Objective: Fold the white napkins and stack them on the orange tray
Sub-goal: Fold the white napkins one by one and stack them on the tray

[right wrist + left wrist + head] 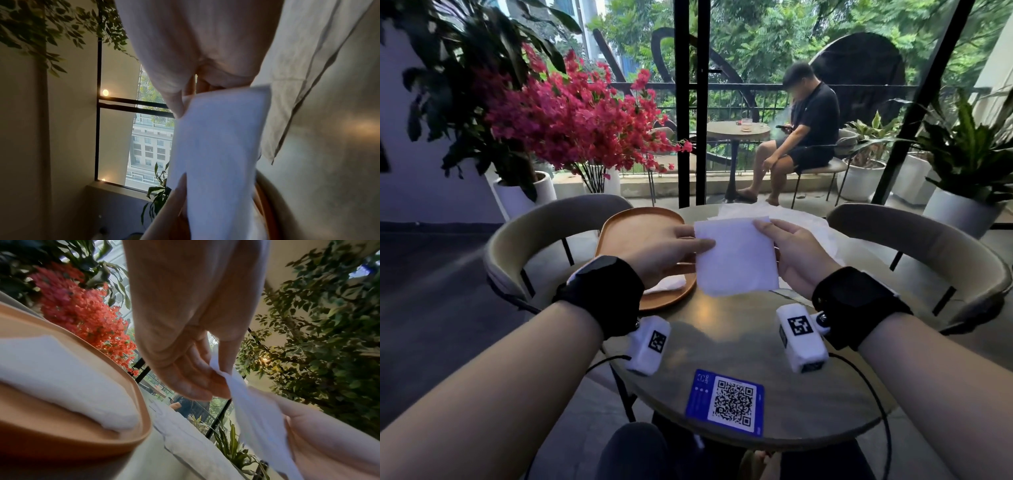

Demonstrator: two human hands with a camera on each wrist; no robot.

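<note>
The held napkin (736, 258) looks like thin, soft matt paper tissue with a faintly fibrous face and limp edges. The loose napkins (791, 219) behind it are the same white tissue, creased and crumpled. The folded napkin (666, 284) on the tray looks soft and matt. The orange tray (633, 236) has a smooth satin finish with a rounded rim; wood or plastic cannot be told. The round counter (722, 346) has a smooth, semi-glossy, mottled grey-green top that mirrors light. The QR card (726, 401) looks like glossy printed blue and white laminate. The wrist straps (606, 291) are matt black cloth. The chair backs (928, 240) look like matt padded fabric on dark metal legs.
</note>
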